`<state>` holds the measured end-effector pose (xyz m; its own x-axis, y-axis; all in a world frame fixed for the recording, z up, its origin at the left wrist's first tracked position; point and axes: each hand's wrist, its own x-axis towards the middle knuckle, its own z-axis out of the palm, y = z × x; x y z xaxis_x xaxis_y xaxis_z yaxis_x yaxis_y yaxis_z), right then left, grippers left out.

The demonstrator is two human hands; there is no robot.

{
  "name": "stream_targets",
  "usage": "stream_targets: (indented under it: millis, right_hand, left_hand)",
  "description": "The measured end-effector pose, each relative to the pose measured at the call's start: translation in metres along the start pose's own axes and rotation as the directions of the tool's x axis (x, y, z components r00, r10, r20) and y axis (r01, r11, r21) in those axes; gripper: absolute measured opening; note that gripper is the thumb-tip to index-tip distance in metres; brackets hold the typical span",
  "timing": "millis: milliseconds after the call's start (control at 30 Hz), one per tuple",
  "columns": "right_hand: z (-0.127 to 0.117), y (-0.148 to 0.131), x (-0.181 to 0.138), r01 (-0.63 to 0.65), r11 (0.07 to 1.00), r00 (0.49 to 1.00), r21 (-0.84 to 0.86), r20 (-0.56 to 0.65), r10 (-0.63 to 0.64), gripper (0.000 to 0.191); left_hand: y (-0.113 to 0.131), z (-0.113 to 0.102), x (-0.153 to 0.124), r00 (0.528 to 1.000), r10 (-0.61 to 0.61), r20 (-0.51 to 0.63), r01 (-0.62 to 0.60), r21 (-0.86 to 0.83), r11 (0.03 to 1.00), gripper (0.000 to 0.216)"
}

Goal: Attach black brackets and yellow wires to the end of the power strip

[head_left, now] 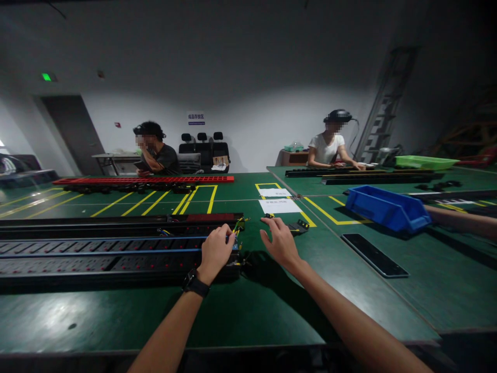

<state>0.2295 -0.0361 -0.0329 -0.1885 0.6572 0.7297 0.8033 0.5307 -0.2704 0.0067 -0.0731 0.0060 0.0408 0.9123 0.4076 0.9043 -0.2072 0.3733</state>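
Observation:
My left hand (216, 251), with a black watch on its wrist, rests on the right end of a long black power strip (97, 254) with rows of sockets. Its fingers are curled at the strip's end, where yellow and green wires (237, 226) stick out; what they pinch is too small to name. My right hand (280, 242) hovers just right of the strip's end, fingers spread and holding nothing. A small black part (298, 226) lies on the green table just beyond its fingertips.
More long black strips (116, 221) lie behind the one I touch. A blue bin (388, 208), a flat black panel (375, 255) and white papers (279, 205) sit to the right. Two people sit at the far tables, and another person's forearm (462, 220) reaches in from the right.

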Motion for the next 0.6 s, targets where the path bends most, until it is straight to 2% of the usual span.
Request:
stream_targets:
  millis: [133, 233, 467, 600]
  right_hand:
    - [0.006, -0.001, -0.002, 0.023, 0.998, 0.992, -0.057, 0.127, -0.016, 0.032]
    - [0.008, -0.006, -0.003, 0.026, 0.996, 0.982, -0.089, 0.189, -0.009, 0.03]
    - [0.006, -0.014, -0.004, 0.036, 0.993, 0.97, -0.114, 0.243, -0.007, 0.028]
    - [0.007, -0.013, -0.004, 0.048, 0.991, 0.968, -0.129, 0.25, -0.014, 0.026]
  left_hand:
    - [0.0, -0.001, 0.001, 0.998, -0.052, 0.036, 0.051, 0.03, 0.998, 0.013]
    - [0.001, 0.0, 0.002, 0.997, -0.045, 0.061, 0.042, 0.048, 0.998, 0.016]
    - [0.006, 0.005, 0.005, 0.991, -0.024, 0.13, 0.005, 0.144, 0.99, 0.021]
    - [0.01, 0.007, 0.006, 0.991, -0.004, 0.132, -0.024, 0.205, 0.978, 0.019]
